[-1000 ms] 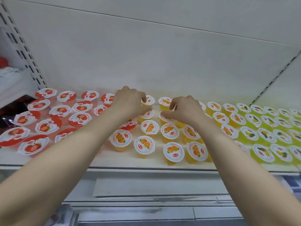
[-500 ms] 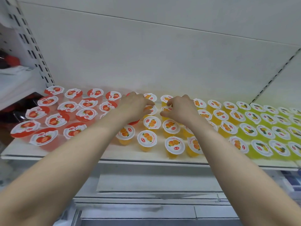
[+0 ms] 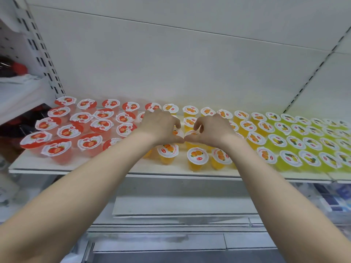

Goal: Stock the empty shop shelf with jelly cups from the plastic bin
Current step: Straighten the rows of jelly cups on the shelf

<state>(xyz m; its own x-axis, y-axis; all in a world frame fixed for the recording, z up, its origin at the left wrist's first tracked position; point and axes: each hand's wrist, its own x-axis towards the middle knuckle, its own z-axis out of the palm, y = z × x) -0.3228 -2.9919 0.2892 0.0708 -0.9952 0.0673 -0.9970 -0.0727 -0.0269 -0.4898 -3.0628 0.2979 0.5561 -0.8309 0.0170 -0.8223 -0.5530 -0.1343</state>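
**Shelf stocked in three colour blocks; both hands on orange cups at mid-shelf**

The jelly cups stand upright in rows on the white shelf (image 3: 30, 165), lids up. They run from its back edge almost to its front edge.

- Red cups (image 3: 65, 130) fill the left end.
- Orange cups (image 3: 197, 155) hold the middle.
- Yellow-green cups (image 3: 291, 158) take the right end, out to the right edge of the view.

Both hands are over the orange block, about halfway between the shelf's front and back edges.

The left hand (image 3: 161, 128) has its fingers curled down and its thumb tucked under. It grips the left orange cup (image 3: 177, 132), of which only a sliver of lid shows.

The right hand (image 3: 210, 130) mirrors it, fingers bent and thumb drawn in around the right orange cup (image 3: 192, 133).

The two thumbs almost meet. The two held cups are just beside each other and mostly covered by the hands, so whether they rest on the shelf or are lifted cannot be told.

Both forearms reach in from the bottom corners of the view and cross the shelf's front edge.

A plain white back panel (image 3: 171, 63) rises behind the rows. A slotted upright (image 3: 42, 59) stands at the shelf's back left corner. A lower shelf (image 3: 180, 205) sits below the front edge.
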